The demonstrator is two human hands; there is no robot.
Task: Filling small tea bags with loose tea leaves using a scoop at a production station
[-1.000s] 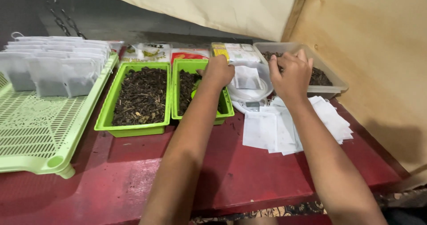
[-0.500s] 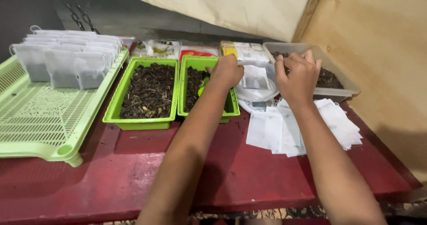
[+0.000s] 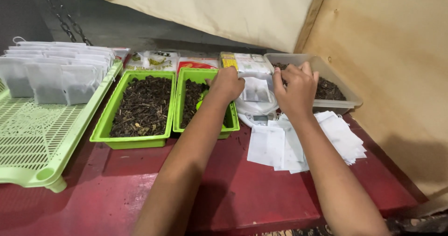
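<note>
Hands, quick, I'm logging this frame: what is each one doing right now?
Left hand: curled closed over the green tray, apparently gripping a green scoop.
Right hand: fingers bent at the small white bag; grip cannot be told.

Both forearms run from bottom of frame up toward centre, bare, roughly parallel. Left hand (image 3: 227, 83) knuckles up, fingers curled under in a loose fist. Right hand (image 3: 295, 90) just beside it, palm down, fingers (image 3: 293, 70) bent, tips pointing away.
</note>
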